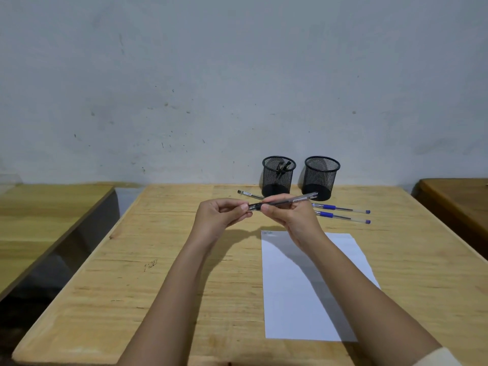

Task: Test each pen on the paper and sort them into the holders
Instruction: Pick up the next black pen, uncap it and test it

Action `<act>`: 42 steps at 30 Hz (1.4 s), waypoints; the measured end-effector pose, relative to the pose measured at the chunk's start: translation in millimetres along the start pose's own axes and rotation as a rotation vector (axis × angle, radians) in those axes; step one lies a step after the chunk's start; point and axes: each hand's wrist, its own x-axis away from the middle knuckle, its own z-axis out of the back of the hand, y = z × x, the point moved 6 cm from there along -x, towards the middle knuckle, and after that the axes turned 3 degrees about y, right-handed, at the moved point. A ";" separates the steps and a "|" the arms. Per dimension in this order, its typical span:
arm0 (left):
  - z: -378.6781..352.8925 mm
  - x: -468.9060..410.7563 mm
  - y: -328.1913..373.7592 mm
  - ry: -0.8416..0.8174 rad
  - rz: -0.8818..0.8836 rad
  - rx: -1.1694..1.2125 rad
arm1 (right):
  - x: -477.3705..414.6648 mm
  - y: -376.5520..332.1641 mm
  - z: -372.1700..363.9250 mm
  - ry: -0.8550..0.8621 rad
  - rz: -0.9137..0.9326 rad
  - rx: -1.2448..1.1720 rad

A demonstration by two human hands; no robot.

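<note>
**As both hands close on one pen, it hangs above the counter**

Where the counter (158, 260) meets the bottom of the view, its near edge runs across under both forearms, and a pale sleeve (435, 357) shows at the lower right. The left half is bare wood, with only a small scribbled mark (150, 265) on it. The white paper (290, 313) lies right of centre, a faint scrawl (267, 233) in its far left corner.

Above the sheet's far edge, the left hand (219, 217) pinches the dark end of the held pen (282, 201) between thumb and fingertips. The right hand (290, 217) has its fingers curled round the barrel. The pen is off the counter, its clear barrel rising slightly to the right.

Just beyond, two blue pens (340, 208) lie side by side, and a black pen (248, 194) lies left of them. Near the far edge stand two black mesh holders, apart: the left holder (277, 178) has dark pens inside, while the right holder (320, 178) shows none. A gap on either side separates the counter from neighbouring tables.
</note>
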 end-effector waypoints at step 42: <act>-42.4 19.7 -90.1 -0.488 -0.295 -1.325 | -11.6 48.7 17.1 0.244 -0.116 0.067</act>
